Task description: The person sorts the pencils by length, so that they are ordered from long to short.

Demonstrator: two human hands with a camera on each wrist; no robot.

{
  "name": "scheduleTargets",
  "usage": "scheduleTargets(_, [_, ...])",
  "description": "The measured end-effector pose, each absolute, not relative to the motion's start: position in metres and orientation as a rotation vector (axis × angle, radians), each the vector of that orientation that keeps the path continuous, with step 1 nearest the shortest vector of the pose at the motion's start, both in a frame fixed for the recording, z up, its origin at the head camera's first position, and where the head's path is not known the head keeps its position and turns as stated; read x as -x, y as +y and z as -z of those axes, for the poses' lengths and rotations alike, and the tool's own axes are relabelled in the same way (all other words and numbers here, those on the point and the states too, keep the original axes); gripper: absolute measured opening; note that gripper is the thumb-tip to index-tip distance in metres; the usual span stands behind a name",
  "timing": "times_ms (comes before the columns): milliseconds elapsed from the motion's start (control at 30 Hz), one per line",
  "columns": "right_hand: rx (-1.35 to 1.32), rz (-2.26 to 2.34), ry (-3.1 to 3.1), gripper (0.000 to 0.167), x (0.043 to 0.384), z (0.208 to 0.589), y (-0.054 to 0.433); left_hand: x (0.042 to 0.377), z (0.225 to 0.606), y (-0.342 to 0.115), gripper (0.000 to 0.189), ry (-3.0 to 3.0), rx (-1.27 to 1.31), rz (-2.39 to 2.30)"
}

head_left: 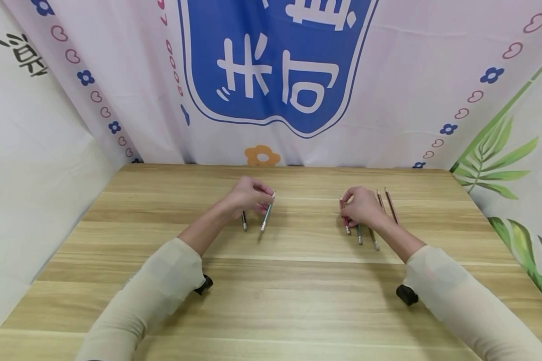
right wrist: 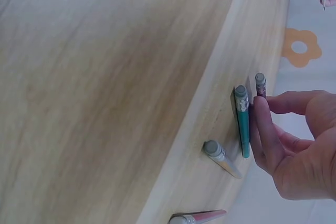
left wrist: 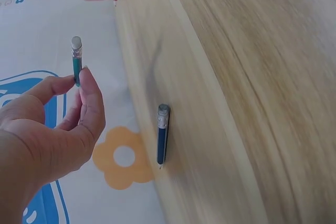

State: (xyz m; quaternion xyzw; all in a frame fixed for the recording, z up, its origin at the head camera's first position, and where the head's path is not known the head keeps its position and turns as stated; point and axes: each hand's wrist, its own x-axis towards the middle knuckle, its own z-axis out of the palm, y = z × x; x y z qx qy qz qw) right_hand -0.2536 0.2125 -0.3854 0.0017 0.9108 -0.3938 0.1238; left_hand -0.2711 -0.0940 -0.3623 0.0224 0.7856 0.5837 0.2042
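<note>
My left hand [head_left: 251, 195] pinches a teal pencil [head_left: 267, 216] between thumb and fingers, eraser end toward me. In the left wrist view, this pencil appears raised off the table. Under that hand lies a dark pencil [left wrist: 161, 140] with a metal-banded eraser. My right hand [head_left: 360, 204] pinches a red pencil [head_left: 345, 216] near the tabletop; in the right wrist view its eraser end [right wrist: 260, 82] shows above the fingertips. Close beside it lie a green pencil [right wrist: 242, 124] and a yellowish pencil [right wrist: 223, 160]. Two brownish pencils [head_left: 391, 205] are partly hidden by the right wrist.
The wooden table [head_left: 289, 311] ends at a printed curtain [head_left: 388, 75] along its back edge. White cloth [head_left: 40, 150] hangs at the left, and a leaf-patterned one [head_left: 515, 165] at the right. A black wrist piece [head_left: 204, 285] shows beneath the left sleeve.
</note>
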Motion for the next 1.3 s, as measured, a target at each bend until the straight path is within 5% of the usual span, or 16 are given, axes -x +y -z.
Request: scheduleTargets(1300, [0.177, 0.931, 2.711, 0.032, 0.257, 0.38, 0.209, 0.27, 0.368, -0.063, 0.017, 2.103, -0.153, -1.63])
